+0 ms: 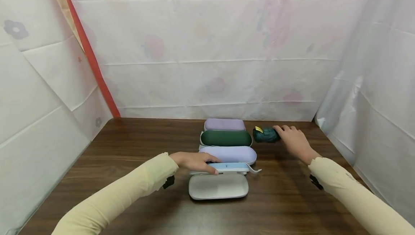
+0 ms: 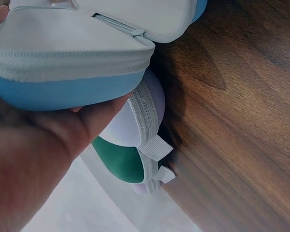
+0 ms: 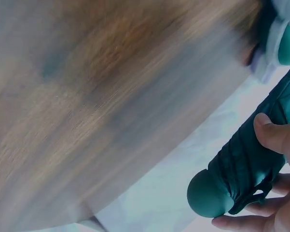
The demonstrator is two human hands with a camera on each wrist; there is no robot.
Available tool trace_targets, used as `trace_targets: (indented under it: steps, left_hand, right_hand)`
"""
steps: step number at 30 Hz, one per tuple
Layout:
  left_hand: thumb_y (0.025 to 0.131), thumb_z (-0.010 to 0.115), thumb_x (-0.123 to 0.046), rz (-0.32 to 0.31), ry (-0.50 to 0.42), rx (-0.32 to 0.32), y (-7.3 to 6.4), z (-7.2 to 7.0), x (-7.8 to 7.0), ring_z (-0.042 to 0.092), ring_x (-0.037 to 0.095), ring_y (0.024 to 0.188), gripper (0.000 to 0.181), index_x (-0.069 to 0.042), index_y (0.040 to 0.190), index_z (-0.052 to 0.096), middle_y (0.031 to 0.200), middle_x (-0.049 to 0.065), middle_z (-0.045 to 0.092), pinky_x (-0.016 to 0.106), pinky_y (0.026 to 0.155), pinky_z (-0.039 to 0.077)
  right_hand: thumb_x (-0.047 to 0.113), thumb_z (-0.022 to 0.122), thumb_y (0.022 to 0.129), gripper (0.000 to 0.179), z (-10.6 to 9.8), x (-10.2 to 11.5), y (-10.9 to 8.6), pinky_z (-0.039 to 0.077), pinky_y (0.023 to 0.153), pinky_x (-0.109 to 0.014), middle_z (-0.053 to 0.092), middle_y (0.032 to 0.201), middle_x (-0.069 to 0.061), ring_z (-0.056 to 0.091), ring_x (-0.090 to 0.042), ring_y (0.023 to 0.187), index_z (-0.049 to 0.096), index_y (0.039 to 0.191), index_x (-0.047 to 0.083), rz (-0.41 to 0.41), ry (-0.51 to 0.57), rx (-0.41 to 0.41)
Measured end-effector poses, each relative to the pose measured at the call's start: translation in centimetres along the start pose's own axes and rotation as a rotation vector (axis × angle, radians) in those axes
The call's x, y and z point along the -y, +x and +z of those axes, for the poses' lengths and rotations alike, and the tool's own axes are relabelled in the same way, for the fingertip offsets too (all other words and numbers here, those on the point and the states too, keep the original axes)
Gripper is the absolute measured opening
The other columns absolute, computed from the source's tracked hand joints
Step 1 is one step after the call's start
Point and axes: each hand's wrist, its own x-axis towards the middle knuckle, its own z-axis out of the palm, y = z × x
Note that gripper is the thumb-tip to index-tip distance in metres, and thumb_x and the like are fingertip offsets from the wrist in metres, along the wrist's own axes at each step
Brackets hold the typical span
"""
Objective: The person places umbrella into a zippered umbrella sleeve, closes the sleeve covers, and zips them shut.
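Observation:
My right hand point(image 1: 295, 143) grips a dark green folded compact umbrella point(image 1: 265, 135) above the right side of the table. The umbrella has a yellow tag, and its rounded green handle end shows in the right wrist view, with my thumb across the fabric. My left hand point(image 1: 195, 162) holds a light blue zip case point(image 2: 70, 89), with fingers behind it and the thumb at its front edge. That case stands unzipped, its pale lid half point(image 1: 218, 186) folded toward me. Its interior is only partly visible.
Behind the blue case, closed zip cases lie in a row: lavender point(image 1: 231, 154), dark green point(image 1: 226, 138) and purple point(image 1: 224, 124). They sit on a dark wooden table point(image 1: 139, 137). White patterned sheets point(image 1: 207, 47) hang at the back and both sides.

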Motion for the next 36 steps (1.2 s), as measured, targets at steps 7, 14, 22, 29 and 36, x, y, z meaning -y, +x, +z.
trace_targets:
  steps: [7,14,22,29,36]
  left_hand:
    - [0.092,0.058,-0.038,-0.019,-0.001,-0.005,0.3,-0.2,0.3,0.036,0.014,0.132,0.060,-0.012,0.143,0.043,0.143,0.001,0.043,0.034,0.105,0.030]
    - [0.092,0.059,-0.037,-0.021,-0.008,-0.012,0.5,-0.7,0.2,0.036,0.016,0.132,0.061,-0.009,0.143,0.043,0.143,0.002,0.042,0.036,0.105,0.030]
    - [0.093,0.057,-0.036,-0.022,-0.021,-0.006,1.1,-1.2,0.3,0.038,0.017,0.130,0.060,-0.008,0.144,0.042,0.141,0.002,0.044,0.036,0.104,0.032]
    - [0.093,0.056,-0.034,-0.013,-0.070,0.011,1.4,-1.3,0.3,0.042,0.015,0.124,0.057,-0.008,0.142,0.044,0.134,0.000,0.048,0.037,0.102,0.033]
    - [0.095,0.054,-0.038,-0.029,-0.045,0.003,1.0,-1.2,0.2,0.033,0.021,0.135,0.060,-0.007,0.144,0.040,0.145,0.005,0.040,0.040,0.105,0.030]
  right_hand:
    - [0.007,0.074,0.083,0.053,-3.0,1.6,-2.5,0.048,0.073,-0.054,0.059,0.111,-0.023,0.058,-0.043,0.093,0.051,0.130,0.002,-0.081,0.004,-0.061]
    - [0.011,0.082,0.074,0.060,-4.9,3.2,-4.5,0.049,0.073,-0.054,0.060,0.108,-0.020,0.059,-0.040,0.095,0.055,0.127,0.004,-0.133,0.027,-0.140]
    - [0.013,0.089,0.064,0.066,-5.9,5.5,-6.5,0.052,0.069,-0.050,0.061,0.106,-0.015,0.061,-0.036,0.093,0.059,0.123,0.008,-0.172,0.035,-0.167]
    - [0.009,0.089,0.061,0.069,-5.9,7.9,-7.7,0.051,0.072,-0.051,0.061,0.105,-0.013,0.060,-0.033,0.094,0.059,0.124,0.012,-0.192,0.052,-0.149]
    - [0.011,0.079,0.072,0.054,-5.2,12.0,-7.8,0.051,0.065,-0.048,0.062,0.100,-0.013,0.061,-0.032,0.086,0.061,0.122,0.012,-0.161,0.013,-0.110]
